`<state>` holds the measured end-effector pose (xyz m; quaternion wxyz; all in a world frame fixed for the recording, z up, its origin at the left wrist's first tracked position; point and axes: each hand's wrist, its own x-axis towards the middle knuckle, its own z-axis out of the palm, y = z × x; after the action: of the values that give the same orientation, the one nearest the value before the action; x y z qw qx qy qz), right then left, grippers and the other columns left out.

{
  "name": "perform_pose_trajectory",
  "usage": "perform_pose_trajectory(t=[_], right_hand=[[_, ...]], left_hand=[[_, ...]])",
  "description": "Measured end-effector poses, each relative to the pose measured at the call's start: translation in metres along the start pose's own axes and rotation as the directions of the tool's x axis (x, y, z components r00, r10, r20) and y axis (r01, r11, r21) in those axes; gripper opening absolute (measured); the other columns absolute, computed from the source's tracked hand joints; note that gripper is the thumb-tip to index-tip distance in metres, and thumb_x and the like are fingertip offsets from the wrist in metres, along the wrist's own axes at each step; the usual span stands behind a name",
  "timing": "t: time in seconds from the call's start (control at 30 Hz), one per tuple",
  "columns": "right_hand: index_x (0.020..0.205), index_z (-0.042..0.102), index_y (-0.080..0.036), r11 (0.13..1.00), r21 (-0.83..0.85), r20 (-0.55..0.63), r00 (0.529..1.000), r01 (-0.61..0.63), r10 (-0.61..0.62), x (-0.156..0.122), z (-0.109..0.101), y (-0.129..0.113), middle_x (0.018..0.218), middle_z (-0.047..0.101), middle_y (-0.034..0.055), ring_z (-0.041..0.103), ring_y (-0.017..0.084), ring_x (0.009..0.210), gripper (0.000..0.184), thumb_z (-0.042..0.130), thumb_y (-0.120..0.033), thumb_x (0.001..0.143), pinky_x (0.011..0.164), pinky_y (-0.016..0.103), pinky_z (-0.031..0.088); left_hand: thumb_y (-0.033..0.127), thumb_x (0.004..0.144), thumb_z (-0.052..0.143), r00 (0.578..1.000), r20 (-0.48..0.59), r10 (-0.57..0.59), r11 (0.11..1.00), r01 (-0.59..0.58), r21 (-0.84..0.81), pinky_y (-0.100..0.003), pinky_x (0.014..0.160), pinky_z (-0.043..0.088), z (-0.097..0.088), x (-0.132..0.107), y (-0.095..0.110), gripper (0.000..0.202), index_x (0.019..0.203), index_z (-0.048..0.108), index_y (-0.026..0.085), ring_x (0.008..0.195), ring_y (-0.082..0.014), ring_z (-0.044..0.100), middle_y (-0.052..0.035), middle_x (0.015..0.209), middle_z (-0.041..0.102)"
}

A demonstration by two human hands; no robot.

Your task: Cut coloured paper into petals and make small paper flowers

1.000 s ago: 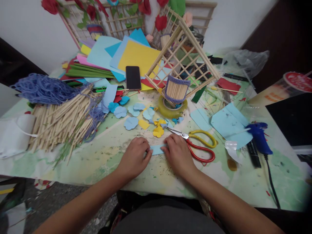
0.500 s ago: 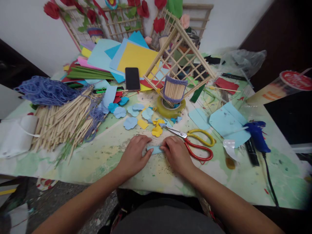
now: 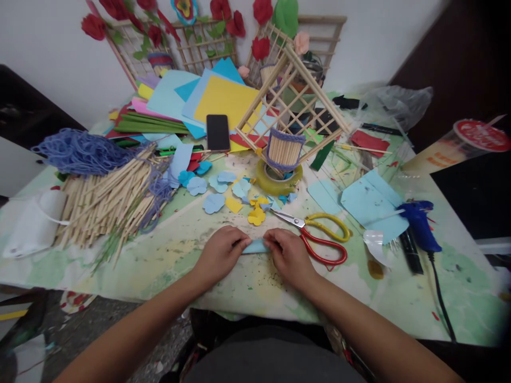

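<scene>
A small strip of light blue paper [image 3: 255, 247] lies on the table near its front edge. My left hand [image 3: 221, 255] pinches its left end, fingers curled. My right hand [image 3: 288, 254] pinches its right end the same way. Most of the strip is hidden under my fingers. Red and yellow scissors [image 3: 319, 235] lie just right of my right hand, blades pointing left. Cut paper petals [image 3: 223, 191] in blue and yellow [image 3: 256, 215] are scattered just beyond my hands.
A heap of wooden sticks [image 3: 104, 199] with blue yarn [image 3: 77, 151] fills the left. Coloured paper sheets [image 3: 223, 98], a phone [image 3: 217, 132], a stick lattice [image 3: 293, 109] and tape roll [image 3: 277, 182] stand behind. A blue glue gun [image 3: 419, 224] lies right on blue paper [image 3: 369, 201].
Both hands have closed in on the blue strip, and the visible part between them has narrowed. The view has tilted down slightly.
</scene>
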<state>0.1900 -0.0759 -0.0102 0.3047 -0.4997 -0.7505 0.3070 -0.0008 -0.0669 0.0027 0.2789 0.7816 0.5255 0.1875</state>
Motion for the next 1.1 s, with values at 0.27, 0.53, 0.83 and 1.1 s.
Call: perform_pose_trajectory(t=[0.27, 0.53, 0.83, 1.1], right_hand=[[0.097, 0.063, -0.018, 0.998, 0.058, 0.019, 1.000, -0.020, 0.019, 0.000, -0.005, 0.000, 0.078, 0.067, 0.0046, 0.059, 0.018, 0.071, 0.023, 0.053, -0.035, 0.086, 0.065, 0.028, 0.043], [0.073, 0.060, -0.018, 0.994, 0.110, -0.027, 0.999, 0.020, -0.017, -0.001, -0.009, -0.001, 0.060, 0.060, -0.0005, 0.053, 0.012, 0.057, 0.021, 0.050, -0.027, 0.088, 0.057, 0.023, 0.036], [0.070, 0.061, -0.019, 0.990, 0.128, -0.151, 0.988, 0.061, -0.041, -0.004, -0.016, 0.001, 0.058, 0.061, -0.0004, 0.054, 0.012, 0.056, 0.022, 0.051, -0.028, 0.087, 0.057, 0.022, 0.038], [0.081, 0.061, -0.018, 0.826, 0.506, 0.052, 0.964, -0.250, 0.260, 0.001, -0.017, 0.001, 0.053, 0.055, -0.0032, 0.048, 0.011, 0.046, 0.028, 0.063, -0.044, 0.074, 0.044, 0.021, 0.034]], left_hand=[[0.027, 0.089, 0.046, 0.997, 0.017, 0.081, 0.997, -0.082, 0.016, -0.032, 0.073, 0.041, -0.006, 0.003, 0.011, 0.024, 0.073, 0.061, 0.017, 0.076, -0.0178, 0.055, -0.0036, 0.074, 0.064], [0.044, 0.084, 0.051, 0.990, -0.091, -0.109, 0.917, 0.065, -0.393, -0.032, 0.074, 0.045, -0.003, 0.003, 0.020, 0.035, 0.101, 0.062, 0.015, 0.083, -0.0193, 0.059, -0.0071, 0.091, 0.065], [0.043, 0.074, 0.061, 0.962, 0.144, -0.232, 0.748, 0.271, -0.605, -0.023, 0.055, 0.035, 0.014, 0.009, 0.032, 0.032, 0.064, 0.058, 0.013, 0.058, -0.0119, 0.047, 0.0004, 0.060, 0.054], [0.041, 0.071, 0.064, 0.961, 0.091, -0.262, 0.719, 0.257, -0.646, -0.021, 0.052, 0.033, 0.017, 0.009, 0.033, 0.032, 0.058, 0.056, 0.014, 0.055, -0.0103, 0.044, 0.0017, 0.056, 0.051]])
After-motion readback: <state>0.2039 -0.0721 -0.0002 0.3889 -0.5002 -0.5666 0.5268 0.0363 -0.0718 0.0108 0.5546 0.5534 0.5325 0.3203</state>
